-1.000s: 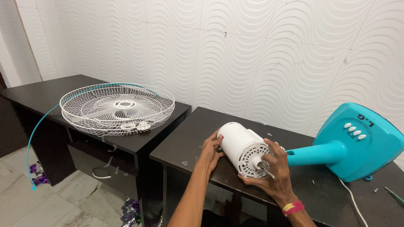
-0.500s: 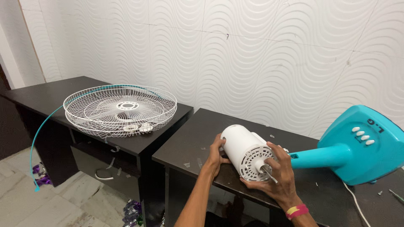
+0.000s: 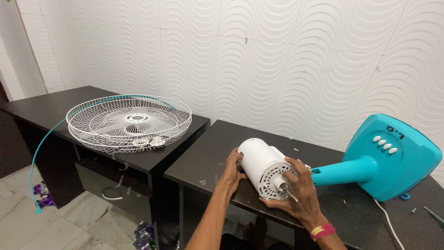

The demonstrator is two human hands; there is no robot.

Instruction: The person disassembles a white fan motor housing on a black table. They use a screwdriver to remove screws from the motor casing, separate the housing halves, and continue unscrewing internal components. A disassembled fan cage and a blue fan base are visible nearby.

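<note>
Head view looks down on a dark surface (image 3: pixel 208 157) where a table fan lies on its side, stripped of its guards. Its white motor housing (image 3: pixel 261 164) rests near the front edge with the bare metal shaft (image 3: pixel 289 192) pointing toward the person, while the turquoise neck (image 3: pixel 342 171) runs off to the right to the turquoise base (image 3: pixel 393 157), which stands tipped on edge with its white buttons facing up. The left hand (image 3: pixel 231 169) is cupped, fingers partly curled, against the rear left side of the housing, apparently bracing it so it cannot roll. The right hand (image 3: pixel 300 194) is wrapped loosely around the vented front face, fingers spread over the top and thumb below, close by the shaft; both hands have hold of the housing and nothing else. A red and yellow band sits on the right wrist. On a second dark surface (image 3: pixel 46 109) to the left, well apart, lie the white wire fan guards (image 3: pixel 129 120) stacked flat, with a thin turquoise rim band (image 3: pixel 39 153) hanging loose over the edge toward the floor. A white cord (image 3: pixel 386 220) trails from the base.
</note>
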